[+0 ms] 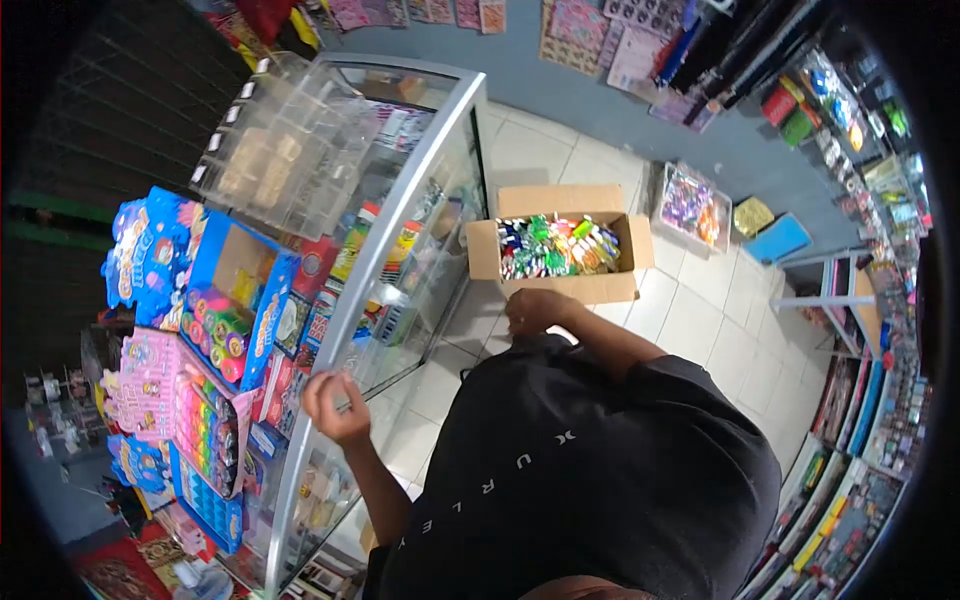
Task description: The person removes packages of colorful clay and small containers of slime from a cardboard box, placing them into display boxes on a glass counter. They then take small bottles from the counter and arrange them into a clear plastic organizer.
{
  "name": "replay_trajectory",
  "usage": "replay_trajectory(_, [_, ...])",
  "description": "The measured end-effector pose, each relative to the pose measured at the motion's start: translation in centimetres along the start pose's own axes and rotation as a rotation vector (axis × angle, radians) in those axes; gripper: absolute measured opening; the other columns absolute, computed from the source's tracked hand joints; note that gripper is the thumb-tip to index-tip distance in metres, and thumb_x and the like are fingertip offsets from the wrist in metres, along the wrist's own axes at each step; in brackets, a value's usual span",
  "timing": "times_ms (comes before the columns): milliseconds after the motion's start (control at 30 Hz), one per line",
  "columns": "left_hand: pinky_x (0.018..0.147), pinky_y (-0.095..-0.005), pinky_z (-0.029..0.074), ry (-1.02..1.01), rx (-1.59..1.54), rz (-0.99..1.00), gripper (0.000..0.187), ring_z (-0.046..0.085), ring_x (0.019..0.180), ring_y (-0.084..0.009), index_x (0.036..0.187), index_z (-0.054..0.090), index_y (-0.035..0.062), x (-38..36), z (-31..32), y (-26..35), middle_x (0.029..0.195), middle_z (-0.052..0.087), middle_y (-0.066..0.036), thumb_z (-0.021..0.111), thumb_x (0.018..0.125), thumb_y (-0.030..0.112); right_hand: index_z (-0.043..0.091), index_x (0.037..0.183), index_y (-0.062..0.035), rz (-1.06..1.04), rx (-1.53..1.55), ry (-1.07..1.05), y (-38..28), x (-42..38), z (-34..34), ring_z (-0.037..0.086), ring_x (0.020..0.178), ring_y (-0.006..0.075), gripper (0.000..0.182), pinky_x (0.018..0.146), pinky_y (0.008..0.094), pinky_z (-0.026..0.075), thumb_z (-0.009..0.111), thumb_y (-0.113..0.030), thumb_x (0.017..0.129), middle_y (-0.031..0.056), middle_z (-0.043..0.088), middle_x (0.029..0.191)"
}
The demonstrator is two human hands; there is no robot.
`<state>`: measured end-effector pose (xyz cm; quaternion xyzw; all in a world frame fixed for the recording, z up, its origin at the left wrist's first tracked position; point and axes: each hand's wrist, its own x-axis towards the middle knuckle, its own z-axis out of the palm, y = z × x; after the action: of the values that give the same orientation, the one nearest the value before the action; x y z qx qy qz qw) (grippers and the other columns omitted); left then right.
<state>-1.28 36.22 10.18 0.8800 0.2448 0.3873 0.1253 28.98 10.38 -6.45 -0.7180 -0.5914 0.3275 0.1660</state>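
My left hand (338,408) is raised at the metal edge of the glass display counter (372,272), its fingers curled. A small pale-grey spot shows between them, too small to name. My right hand (537,311) is closed in front of my black shirt, just short of the near flap of an open cardboard box (572,290). What that hand holds, if anything, is hidden. Inside the box lie many small shiny packets (556,246) in green, white, blue and yellow.
On the counter stand a clear plastic divided rack (285,150), a blue candy display box (232,310) and a pink one (160,385). On the tiled floor are a clear bin (690,212) of purple and orange packets and a blue flat item (778,238). Stocked shelves (840,490) line the right.
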Motion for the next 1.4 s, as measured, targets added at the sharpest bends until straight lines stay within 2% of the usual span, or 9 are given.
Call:
replay_trajectory(133, [0.081, -0.0416, 0.051, -0.268, -0.225, 0.151, 0.012, 0.064, 0.088, -0.0321, 0.083, 0.066, 0.0028, -2.3, 5.9, 4.6, 0.096, 0.067, -0.013, 0.077, 0.079, 0.006, 0.073, 0.091, 0.0036, 0.320, -0.089, -0.188, 7.2, -2.8, 0.1, 0.069, 0.095, 0.0386, 0.041, 0.086, 0.0488, 0.054, 0.069, -0.036, 0.082, 0.0242, 0.071, 0.095])
replay_trajectory(267, [0.079, -0.0385, 0.052, -0.682, -0.530, -0.124, 0.015, 0.067, 0.090, -0.0297, 0.078, 0.064, 0.0027, -3.6, 12.4, 7.5, 0.090, 0.069, -0.013, 0.076, 0.083, 0.012, 0.074, 0.085, 0.0033, 0.399, -0.066, -0.116, 16.4, -6.0, 4.2, 0.069, 0.092, 0.0385, 0.047, 0.087, 0.0479, 0.054, 0.058, -0.041, 0.086, 0.0236, 0.072, 0.089])
replay_trajectory(433, [0.081, -0.0383, 0.052, -1.012, -0.562, -0.195, 0.021, 0.068, 0.090, -0.0315, 0.088, 0.068, -0.0015, -1.5, 14.1, 10.1, 0.093, 0.070, -0.015, 0.068, 0.093, 0.019, 0.072, 0.083, 0.0047, 0.712, 0.334, -0.146, 20.6, -10.4, 6.1, 0.070, 0.070, 0.0290, 0.047, 0.068, 0.0436, 0.057, 0.058, -0.039, 0.092, 0.0170, 0.070, 0.072])
replay_trajectory(633, [0.086, -0.0382, 0.053, -1.032, -0.447, -0.364, 0.021, 0.068, 0.096, -0.0304, 0.107, 0.070, 0.0008, -3.0, 15.6, 9.8, 0.101, 0.071, -0.016, 0.060, 0.099, 0.017, 0.074, 0.094, -0.0047, 0.921, 0.719, -0.251, 25.1, -11.1, 9.9, 0.069, 0.061, 0.0228, 0.035, 0.053, 0.0391, 0.056, 0.060, -0.036, 0.094, 0.0101, 0.068, 0.072])
replay_trajectory(733, [0.086, -0.0366, 0.053, -1.026, -0.414, -0.457, 0.023, 0.069, 0.095, -0.0271, 0.115, 0.068, 0.0031, -3.5, 16.6, 10.5, 0.103, 0.072, -0.014, 0.061, 0.098, 0.017, 0.075, 0.100, -0.0132, 0.568, 0.266, -0.330, 29.9, -9.5, 13.0, 0.070, 0.066, 0.0279, 0.032, 0.064, 0.0412, 0.056, 0.063, -0.042, 0.091, 0.0155, 0.072, 0.083])
replay_trajectory(867, [0.084, -0.0348, 0.053, -1.058, -0.370, -0.516, 0.023, 0.069, 0.093, -0.0231, 0.117, 0.069, 0.0050, -3.1, 16.7, 12.5, 0.104, 0.072, -0.013, 0.064, 0.097, 0.016, 0.074, 0.084, -0.0018, 0.619, 0.256, -0.010, 28.7, -8.5, 9.4, 0.073, 0.082, 0.0284, 0.049, 0.077, 0.0429, 0.056, 0.056, -0.047, 0.093, 0.0157, 0.073, 0.081])
replay_trajectory(1067, [0.082, -0.0340, 0.054, -1.187, -0.288, -0.633, 0.029, 0.069, 0.089, -0.0201, 0.124, 0.065, 0.0071, -4.4, 16.5, 13.2, 0.105, 0.072, -0.010, 0.066, 0.095, 0.014, 0.074, 0.089, -0.0053, 0.717, 0.109, 0.116, 31.7, -4.3, 10.1, 0.070, 0.092, 0.0352, 0.026, 0.084, 0.0433, 0.056, 0.055, -0.023, 0.085, 0.0170, 0.073, 0.096])
replay_trajectory(1133, [0.081, -0.0342, 0.054, -1.186, -0.301, -0.678, 0.029, 0.069, 0.089, -0.0201, 0.123, 0.065, 0.0068, -4.8, 16.4, 13.7, 0.105, 0.072, -0.010, 0.067, 0.095, 0.013, 0.070, 0.105, -0.0048, 0.671, 0.341, 0.257, 32.5, -4.2, 10.9, 0.069, 0.097, 0.0382, 0.033, 0.086, 0.0447, 0.055, 0.069, -0.025, 0.079, 0.0217, 0.071, 0.104])
replay_trajectory(1400, [0.077, -0.0349, 0.053, -1.218, -0.204, -0.856, 0.031, 0.069, 0.090, -0.0181, 0.125, 0.064, 0.0091, -7.0, 14.2, 14.4, 0.106, 0.072, -0.009, 0.068, 0.094, 0.013, 0.057, 0.132, -0.0042, 0.858, 0.397, -0.149, 30.9, -1.1, 9.1, 0.064, 0.115, 0.0353, 0.061, 0.096, 0.0446, 0.052, 0.070, -0.029, 0.078, 0.0229, 0.068, 0.118])
